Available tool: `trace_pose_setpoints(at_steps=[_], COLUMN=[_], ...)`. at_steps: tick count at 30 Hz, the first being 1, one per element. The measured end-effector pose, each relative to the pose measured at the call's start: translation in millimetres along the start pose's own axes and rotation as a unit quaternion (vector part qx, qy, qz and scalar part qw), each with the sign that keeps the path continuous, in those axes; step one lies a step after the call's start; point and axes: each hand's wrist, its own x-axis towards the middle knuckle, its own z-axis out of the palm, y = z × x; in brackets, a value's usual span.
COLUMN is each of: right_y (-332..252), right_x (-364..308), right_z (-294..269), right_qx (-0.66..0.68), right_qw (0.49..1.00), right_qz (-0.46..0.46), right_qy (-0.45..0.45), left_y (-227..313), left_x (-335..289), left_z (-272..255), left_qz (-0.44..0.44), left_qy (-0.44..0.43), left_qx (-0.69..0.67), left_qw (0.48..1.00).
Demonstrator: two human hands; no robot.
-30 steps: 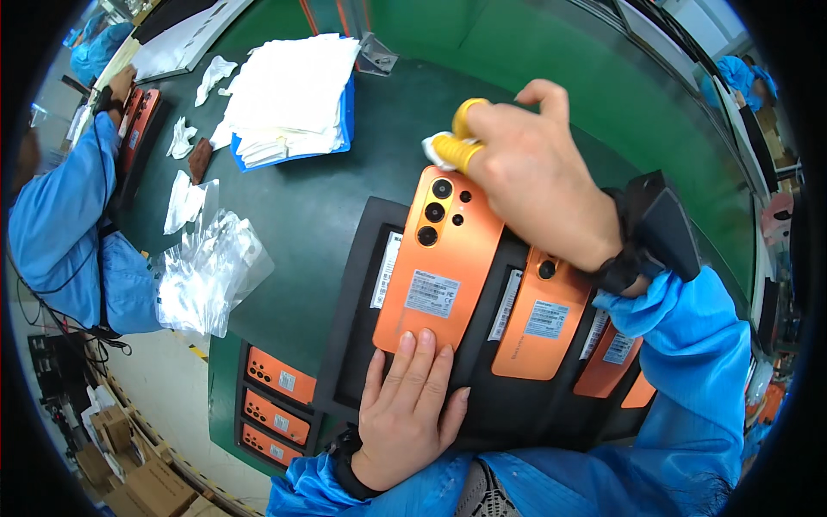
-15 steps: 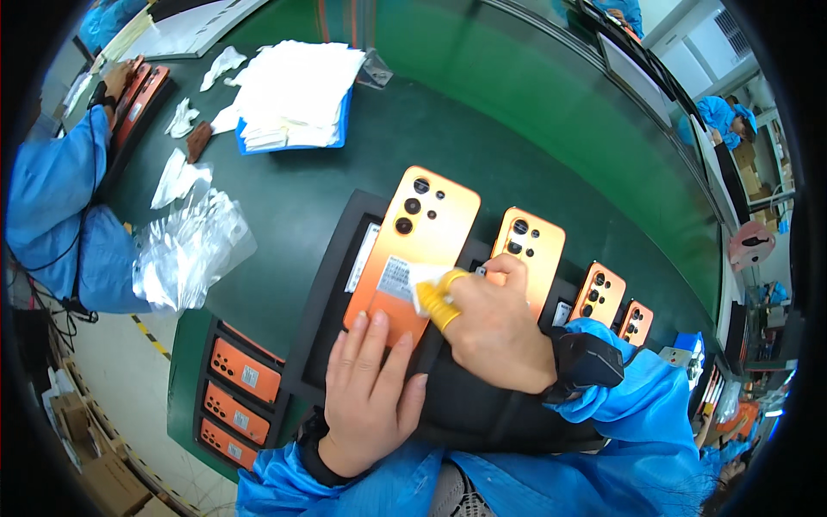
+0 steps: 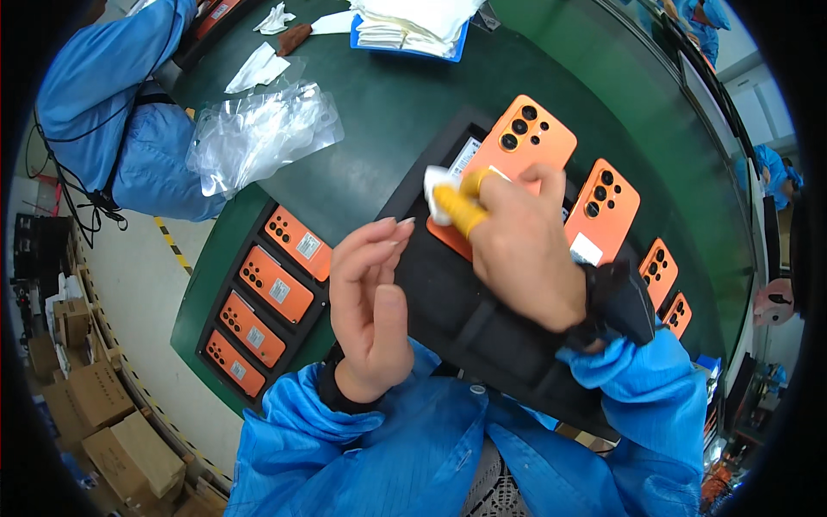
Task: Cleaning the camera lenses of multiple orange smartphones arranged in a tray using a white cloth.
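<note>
Over the black tray, one o'clock, an orange phone is laid, part-hidden by the right hand; the left hand is held clear at seven, fingers together (thumb apart!); white cloth is pinched by yellow-covered fingers.
</note>
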Motion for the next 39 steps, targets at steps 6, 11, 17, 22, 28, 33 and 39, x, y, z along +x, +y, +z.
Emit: trace_pose_setpoints(at_steps=[6, 11, 17, 22, 28, 33, 39], right_y=[-9, 28, 48, 5, 13, -4, 10], right_x=[-22, -26, -88, -117, -124, -140, -145], right_z=[3, -46, -63, -55, -69, -66, -98], right_qx=[0.066, -0.035, -0.144, -0.023, -0.135, -0.162, -0.125], right_qw=[0.991, 0.999, 0.983, 0.991, 0.981, 0.965, 0.97], right_qz=[-0.068, 0.036, 0.087, 0.044, 0.14, 0.184, 0.208], right_qy=[-0.096, -0.01, -0.075, -0.122, 0.011, -0.089, -0.006], left_y=[-1, 1, 6, 11, 8, 9, 36], left_x=[4, 3, 7, 16, 13, 12, 0], left_z=[4, -1, 5, 15, 24, 30, 60], left_qz=[-0.052, -0.069, -0.094, -0.121, -0.074, -0.068, 0.113], left_qy=[-0.003, 0.002, -0.013, -0.02, -0.021, -0.056, -0.439], left_qx=[-0.059, -0.066, -0.03, 0.019, 0.121, 0.117, 0.446], left_qw=[0.997, 0.995, 0.995, 0.992, 0.99, 0.989, 0.772])
